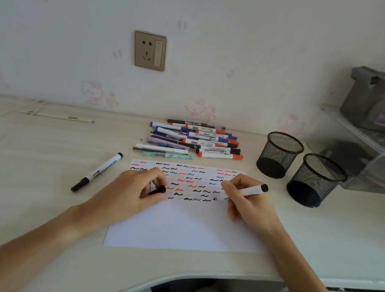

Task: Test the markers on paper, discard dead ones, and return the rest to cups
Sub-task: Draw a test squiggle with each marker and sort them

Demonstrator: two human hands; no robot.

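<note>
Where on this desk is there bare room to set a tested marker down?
Bare desk lies left of the lone black marker, and between the paper and the mesh cups. It is crowded behind the paper, where the marker pile lies.

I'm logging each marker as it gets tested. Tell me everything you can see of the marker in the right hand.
The marker has a white barrel with dark print too small to read and a black end plug pointing up and right. It is uncapped; its dark tip touches the paper beside the lowest row of squiggles. It lies tilted, gripped by the right hand. The left hand pinches a black cap, probably its own.
</note>
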